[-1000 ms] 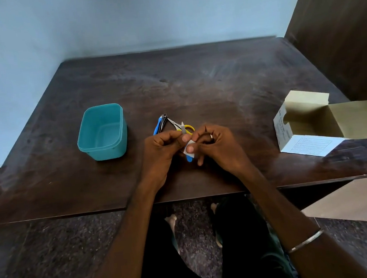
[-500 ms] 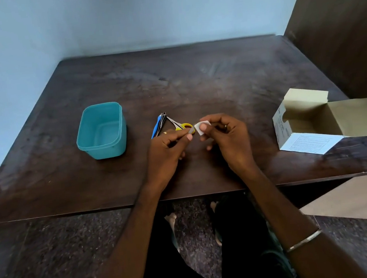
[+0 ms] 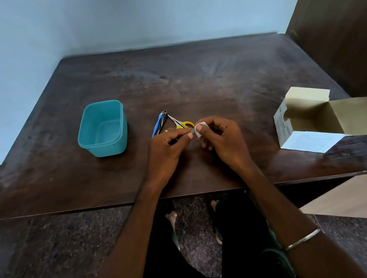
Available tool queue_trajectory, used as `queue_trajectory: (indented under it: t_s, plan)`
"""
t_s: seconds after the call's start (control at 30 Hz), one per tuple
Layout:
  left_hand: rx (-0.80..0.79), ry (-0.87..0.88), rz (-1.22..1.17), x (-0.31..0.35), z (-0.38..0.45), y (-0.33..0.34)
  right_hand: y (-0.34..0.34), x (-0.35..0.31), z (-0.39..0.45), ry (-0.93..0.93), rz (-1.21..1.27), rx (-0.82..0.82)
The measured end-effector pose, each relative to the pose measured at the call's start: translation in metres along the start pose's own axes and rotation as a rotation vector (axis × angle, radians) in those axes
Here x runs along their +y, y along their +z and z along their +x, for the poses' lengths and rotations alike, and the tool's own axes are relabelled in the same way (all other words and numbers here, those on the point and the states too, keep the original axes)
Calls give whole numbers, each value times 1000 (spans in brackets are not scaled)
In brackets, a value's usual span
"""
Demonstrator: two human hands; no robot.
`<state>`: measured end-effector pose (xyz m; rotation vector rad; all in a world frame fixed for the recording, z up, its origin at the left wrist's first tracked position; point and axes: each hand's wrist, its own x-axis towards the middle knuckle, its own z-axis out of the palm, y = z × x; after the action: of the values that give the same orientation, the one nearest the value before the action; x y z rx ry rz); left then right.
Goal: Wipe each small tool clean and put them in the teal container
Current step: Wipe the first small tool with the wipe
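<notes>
The small tool being cleaned sits pinched between the thumb and forefinger of the left hand, just above the near middle of the table; only a short grey tip shows past the fingertips, so what kind of tool it is cannot be told from here. The right hand pinches a small white wipe against that tip, its other fingers loosely curled. A second ago both hands were bunched lower and closer to the table edge, with something blue showing under the wipe; since then they have risen and drawn slightly apart, the wipe now riding at the tool's end, which suggests a wiping stroke running off the tip and this tool nearly ready to be dropped in. The teal container, a smooth rounded-corner plastic tub, stands well to the left with nothing visible inside it, so the task looks to be at an early stage. Just behind the hands lie the waiting tools: small scissors with yellow loop handles and thin steel blades, and beside them a blue-handled tool bundled with dark slim pieces. The table is dark wood, scuffed and dully shiny. At the right edge an opened cardboard box lies on its side, flaps spread, printed white outside.
</notes>
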<state>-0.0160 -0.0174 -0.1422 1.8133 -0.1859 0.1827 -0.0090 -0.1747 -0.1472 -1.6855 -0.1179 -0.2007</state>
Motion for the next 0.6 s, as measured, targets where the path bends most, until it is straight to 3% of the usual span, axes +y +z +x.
queue_trajectory:
  t_s: [0.6]
  plan:
    - [0, -19, 24, -2, 1, -1, 0, -2, -1, 11, 23, -23]
